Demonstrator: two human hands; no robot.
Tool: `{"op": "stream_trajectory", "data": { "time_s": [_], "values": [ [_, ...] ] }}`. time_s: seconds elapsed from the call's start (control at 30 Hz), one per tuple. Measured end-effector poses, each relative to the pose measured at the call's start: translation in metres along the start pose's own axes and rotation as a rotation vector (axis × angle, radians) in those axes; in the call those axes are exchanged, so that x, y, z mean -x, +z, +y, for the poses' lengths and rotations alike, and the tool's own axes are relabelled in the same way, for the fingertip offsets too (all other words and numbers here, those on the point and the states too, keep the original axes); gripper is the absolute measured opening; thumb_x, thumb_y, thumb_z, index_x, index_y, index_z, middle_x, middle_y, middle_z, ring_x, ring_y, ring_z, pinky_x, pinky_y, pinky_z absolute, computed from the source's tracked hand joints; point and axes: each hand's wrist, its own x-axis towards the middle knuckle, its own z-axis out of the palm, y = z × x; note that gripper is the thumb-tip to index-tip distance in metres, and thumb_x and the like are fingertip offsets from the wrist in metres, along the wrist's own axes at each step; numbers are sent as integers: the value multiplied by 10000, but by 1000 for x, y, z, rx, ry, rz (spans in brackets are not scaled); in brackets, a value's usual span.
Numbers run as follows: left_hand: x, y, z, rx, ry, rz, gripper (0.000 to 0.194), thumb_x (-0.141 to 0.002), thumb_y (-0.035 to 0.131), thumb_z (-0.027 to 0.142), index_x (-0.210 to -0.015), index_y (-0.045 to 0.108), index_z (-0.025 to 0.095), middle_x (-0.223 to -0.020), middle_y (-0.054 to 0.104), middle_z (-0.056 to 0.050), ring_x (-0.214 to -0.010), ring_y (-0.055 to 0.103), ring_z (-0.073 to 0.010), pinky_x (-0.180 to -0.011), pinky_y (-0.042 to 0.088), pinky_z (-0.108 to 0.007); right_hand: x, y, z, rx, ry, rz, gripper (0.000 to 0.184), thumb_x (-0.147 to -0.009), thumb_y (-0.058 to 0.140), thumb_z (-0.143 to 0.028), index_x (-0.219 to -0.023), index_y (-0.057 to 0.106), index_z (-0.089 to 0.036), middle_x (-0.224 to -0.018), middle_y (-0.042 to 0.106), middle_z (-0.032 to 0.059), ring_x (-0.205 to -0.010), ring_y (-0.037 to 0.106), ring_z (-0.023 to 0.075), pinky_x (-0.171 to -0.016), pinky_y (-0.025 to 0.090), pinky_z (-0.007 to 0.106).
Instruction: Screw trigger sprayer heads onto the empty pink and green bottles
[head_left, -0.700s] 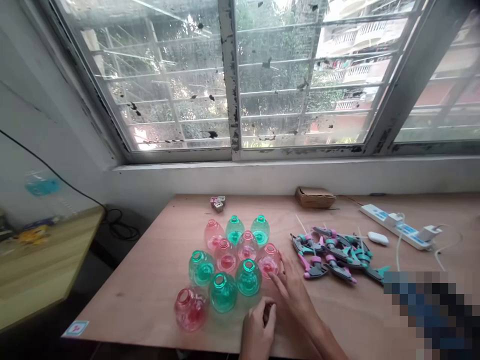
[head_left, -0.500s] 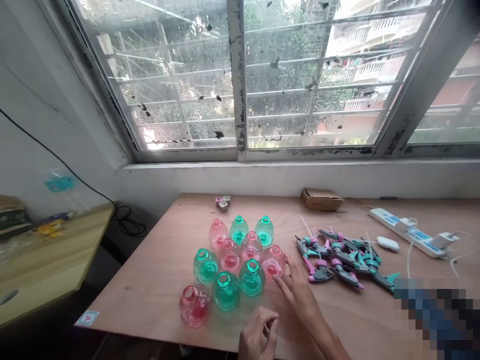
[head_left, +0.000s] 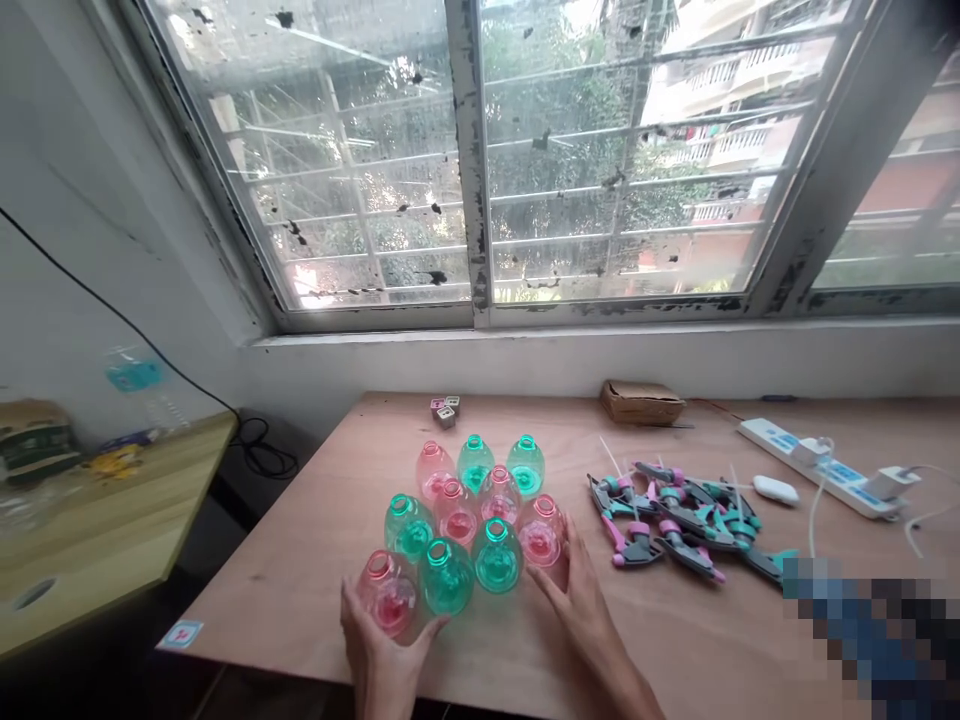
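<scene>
Clear pink and green bottle bodies with open necks and rounded sides stand upright in a close group. My left hand (head_left: 386,650) cups the front-left pink bottle (head_left: 388,597), fingers along its left side and thumb stretched in front toward the front green bottle (head_left: 446,578). Around the right-hand pink bottle (head_left: 540,532) curves my right hand (head_left: 574,595), fingers on its right side and thumb near its front. Another green bottle (head_left: 498,556) stands between the hands. The far sides of both held bottles hide some fingertip contact.
Right of the bottles lies a pile of grey, pink and teal spray trigger heads (head_left: 686,520) with thin tubes. Behind are a cardboard box (head_left: 643,402), small cubes (head_left: 445,411), a power strip (head_left: 817,465) and a white case (head_left: 776,490). The table's left edge drops off.
My left hand has moved left from a curled pose and taken hold of the front-left pink bottle, which has shifted slightly away from me. My right hand stays at the right-hand pink bottle.
</scene>
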Motion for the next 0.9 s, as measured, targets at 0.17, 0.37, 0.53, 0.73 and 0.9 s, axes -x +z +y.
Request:
{"op": "stream_trajectory", "data": {
  "time_s": [0.17,0.37,0.53,0.73,0.9],
  "values": [
    [-13,-2,-11,123,-1,-108,1381,-487,903,575,-1577,143,202,-1551,358,-233,-1378,435,-462,-1101,381,-630,5,4,-6,27,28,28,734,-955,561,-440,-1562,214,-217,-1592,377,183,-1481,324,354,-1180,316,608],
    [-20,-11,-2,260,-46,-200,1213,-634,829,592,-1580,161,233,-1585,358,-193,-1417,412,-411,-1149,333,-587,6,6,-6,87,-18,32,663,-981,514,-430,-1548,247,-214,-1566,414,178,-1445,380,353,-1162,349,594],
    [-21,-19,9,284,-112,-231,1185,-645,813,615,-1581,167,280,-1588,383,-148,-1436,396,-394,-1154,345,-566,11,12,3,209,-72,97,924,-894,642,-527,-1582,113,-208,-1613,273,224,-1487,252,424,-1144,316,655],
    [-22,-22,8,254,-158,-287,1285,-584,889,505,-1585,116,281,-1602,355,-167,-1455,357,-409,-1161,307,-602,7,20,1,258,-88,166,1077,-843,656,-626,-1595,15,-196,-1657,79,260,-1506,126,485,-1101,323,709],
    [-22,-23,1,208,-166,-313,1298,-598,898,430,-1586,72,266,-1635,275,-186,-1486,290,-405,-1174,273,-609,8,27,-5,243,-72,174,1066,-850,647,-623,-1595,8,-209,-1664,73,249,-1501,144,483,-1102,325,705]
  ]
}}
